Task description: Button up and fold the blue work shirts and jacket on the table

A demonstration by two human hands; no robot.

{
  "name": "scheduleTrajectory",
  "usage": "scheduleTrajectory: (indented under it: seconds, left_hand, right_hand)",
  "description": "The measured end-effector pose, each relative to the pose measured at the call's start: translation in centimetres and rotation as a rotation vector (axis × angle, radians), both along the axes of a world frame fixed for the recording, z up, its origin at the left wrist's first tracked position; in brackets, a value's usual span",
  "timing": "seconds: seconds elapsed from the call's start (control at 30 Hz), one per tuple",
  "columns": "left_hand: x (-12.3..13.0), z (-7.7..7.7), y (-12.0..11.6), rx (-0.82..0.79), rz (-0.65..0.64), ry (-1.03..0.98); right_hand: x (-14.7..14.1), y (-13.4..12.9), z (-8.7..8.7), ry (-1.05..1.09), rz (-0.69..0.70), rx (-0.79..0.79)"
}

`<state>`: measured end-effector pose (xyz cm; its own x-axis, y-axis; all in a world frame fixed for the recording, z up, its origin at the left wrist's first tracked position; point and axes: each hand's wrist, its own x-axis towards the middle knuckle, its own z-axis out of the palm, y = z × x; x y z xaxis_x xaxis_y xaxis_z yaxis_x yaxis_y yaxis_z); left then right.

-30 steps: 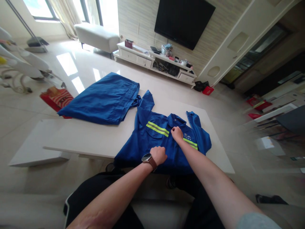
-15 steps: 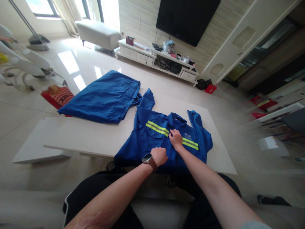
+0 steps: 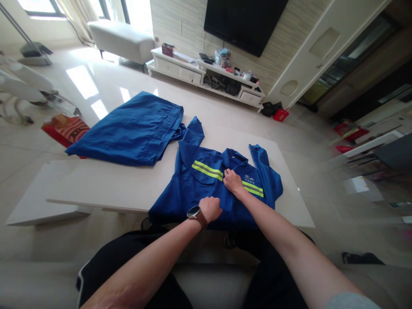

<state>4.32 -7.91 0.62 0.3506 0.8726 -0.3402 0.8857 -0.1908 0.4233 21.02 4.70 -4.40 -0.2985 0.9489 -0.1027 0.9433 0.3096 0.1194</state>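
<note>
1 blue jacket (image 3: 206,189), soft, probably light: left hand (image 3: 210,209) curled, right hand (image 3: 233,180) bent over it, pinching I can't tell; collar (image 3: 229,159) looks the surest hold.

Daylight from windows (image 3: 139,15), upper left, panes blown out; hard glare on floor (image 3: 82,81). Right side dimmer, shadow under surface (image 3: 112,180). Edges stretched, smeared; centre clearer.

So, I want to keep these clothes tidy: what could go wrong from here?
The jacket appears to hang over the near edge of the table and might slide off. The folded blue garment also seems to overhang and could slip. The watch by the left hand might snag fabric.
</note>
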Motion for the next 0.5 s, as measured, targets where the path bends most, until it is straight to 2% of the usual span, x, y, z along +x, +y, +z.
scheduleTrajectory:
  seconds: [0.13, 0.3, 0.5]
  left_hand:
    - [-0.2, 0.3, 0.1, -0.013, 0.005, -0.006]
    - [-0.4, 0.5, 0.2, -0.031, 0.011, 0.011]
    - [-0.3, 0.3, 0.1, -0.009, -0.001, 0.013]
  right_hand:
    - [-0.1, -0.2, 0.1, 0.021, 0.016, -0.016]
    - [0.1, -0.4, -0.4, 0.094, -0.064, 0.021]
    - [0.9, -0.4, -0.9, 0.143, 0.008, 0.038]
